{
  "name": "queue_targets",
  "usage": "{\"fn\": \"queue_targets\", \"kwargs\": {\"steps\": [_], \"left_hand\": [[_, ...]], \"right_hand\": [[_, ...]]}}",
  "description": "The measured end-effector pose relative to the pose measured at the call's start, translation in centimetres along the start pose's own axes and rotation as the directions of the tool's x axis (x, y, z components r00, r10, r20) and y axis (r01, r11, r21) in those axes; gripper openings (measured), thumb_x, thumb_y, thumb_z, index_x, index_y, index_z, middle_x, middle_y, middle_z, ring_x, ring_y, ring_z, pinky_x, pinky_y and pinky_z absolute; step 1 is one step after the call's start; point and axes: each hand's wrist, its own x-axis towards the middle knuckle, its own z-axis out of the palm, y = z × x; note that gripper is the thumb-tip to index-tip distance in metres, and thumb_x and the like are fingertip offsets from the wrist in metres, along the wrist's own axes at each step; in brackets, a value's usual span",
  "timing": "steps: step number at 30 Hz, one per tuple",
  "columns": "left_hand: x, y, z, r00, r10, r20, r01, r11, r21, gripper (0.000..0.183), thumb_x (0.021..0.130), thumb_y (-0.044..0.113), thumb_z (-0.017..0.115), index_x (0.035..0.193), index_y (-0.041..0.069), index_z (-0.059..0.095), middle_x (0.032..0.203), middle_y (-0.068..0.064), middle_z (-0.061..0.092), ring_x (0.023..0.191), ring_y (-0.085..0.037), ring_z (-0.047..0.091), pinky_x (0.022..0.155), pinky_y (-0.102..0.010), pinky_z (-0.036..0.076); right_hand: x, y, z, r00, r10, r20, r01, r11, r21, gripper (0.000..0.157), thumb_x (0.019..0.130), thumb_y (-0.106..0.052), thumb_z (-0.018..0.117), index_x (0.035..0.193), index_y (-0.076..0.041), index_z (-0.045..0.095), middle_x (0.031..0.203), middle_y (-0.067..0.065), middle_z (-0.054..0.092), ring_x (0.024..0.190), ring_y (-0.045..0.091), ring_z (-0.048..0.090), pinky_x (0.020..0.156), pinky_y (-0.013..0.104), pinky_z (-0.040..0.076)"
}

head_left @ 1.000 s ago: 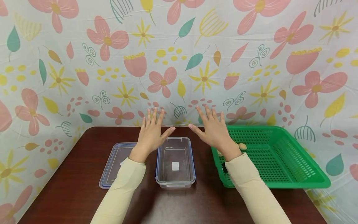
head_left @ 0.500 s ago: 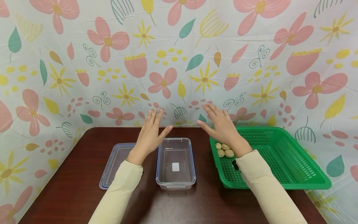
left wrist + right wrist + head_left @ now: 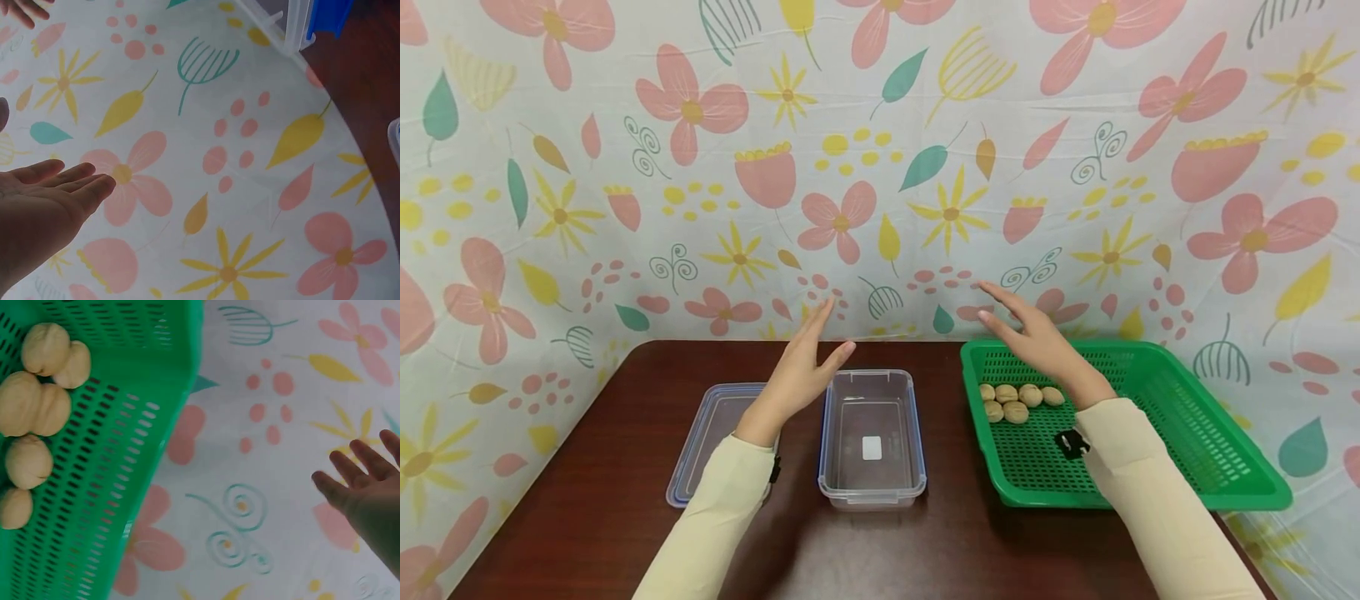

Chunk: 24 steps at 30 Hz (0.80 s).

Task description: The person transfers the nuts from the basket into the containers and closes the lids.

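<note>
My left hand (image 3: 797, 375) hovers between a flat lid (image 3: 707, 433) and a clear plastic container (image 3: 872, 425), fingers straight and touching nothing. In the left wrist view that hand (image 3: 50, 206) shows its palm, with nothing in it. My right hand (image 3: 1037, 337) is raised over the back left of a green basket (image 3: 1225, 450), its fingers extended. Several walnuts (image 3: 1016, 412) lie together in the basket's left side. The right wrist view has the walnuts (image 3: 29, 462) at left and the right hand (image 3: 369, 487) holding nothing at right.
A dark wooden table (image 3: 587, 500) carries the lid, container and basket. A flower-patterned cloth (image 3: 880, 167) hangs behind the table's back edge. The container has a white label (image 3: 872, 447) on its bottom.
My right hand has moved right over the basket, uncovering more of the walnuts. My left hand has turned more edge-on and shifted slightly. The container, lid and basket stay put.
</note>
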Motion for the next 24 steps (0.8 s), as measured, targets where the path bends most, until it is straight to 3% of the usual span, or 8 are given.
{"fn": "queue_targets", "kwargs": {"steps": [7,12,16,24], "left_hand": [[-0.5,-0.9,0.4,0.999,-0.039,0.0,0.038,0.994,-0.1,0.069,0.099,0.038,0.052,0.155,0.02,0.016,0.159,-0.007,0.019,0.145,-0.029,0.017,0.114,-0.054,0.022],[-0.7,-2.0,1.1,0.999,-0.048,-0.01,0.045,0.98,-0.195,0.065,0.1,0.03,0.052,0.154,0.012,0.021,0.156,-0.012,0.026,0.143,-0.032,0.025,0.114,-0.047,0.026],[-0.7,-2.7,1.5,0.998,-0.054,-0.031,0.042,0.956,-0.29,0.061,0.1,0.02,0.053,0.151,0.003,0.025,0.153,-0.018,0.031,0.141,-0.033,0.028,0.114,-0.044,0.027],[-1.1,-4.0,2.4,0.979,-0.204,0.004,0.186,0.885,-0.427,0.057,0.098,0.01,0.055,0.148,0.001,0.031,0.15,-0.017,0.038,0.138,-0.033,0.034,0.112,-0.042,0.032]], "right_hand": [[-0.6,2.3,-1.6,0.998,0.058,-0.006,-0.056,0.979,0.197,0.056,0.103,-0.035,0.044,0.153,-0.022,0.024,0.157,0.006,0.026,0.142,0.03,0.026,0.11,0.056,0.028],[-1.1,4.2,-2.6,0.994,0.103,-0.023,-0.095,0.968,0.233,0.054,0.103,-0.037,0.041,0.153,-0.026,0.025,0.156,0.007,0.029,0.141,0.029,0.027,0.111,0.056,0.025],[-1.5,5.7,-3.3,0.99,0.135,-0.036,-0.122,0.962,0.246,0.052,0.103,-0.042,0.039,0.152,-0.027,0.028,0.155,0.006,0.032,0.14,0.028,0.03,0.112,0.054,0.025],[-2.0,7.9,-4.2,0.98,0.193,-0.04,-0.164,0.908,0.385,0.059,0.103,-0.041,0.039,0.153,-0.013,0.026,0.156,0.014,0.026,0.142,0.029,0.025,0.112,0.039,0.031]]}}
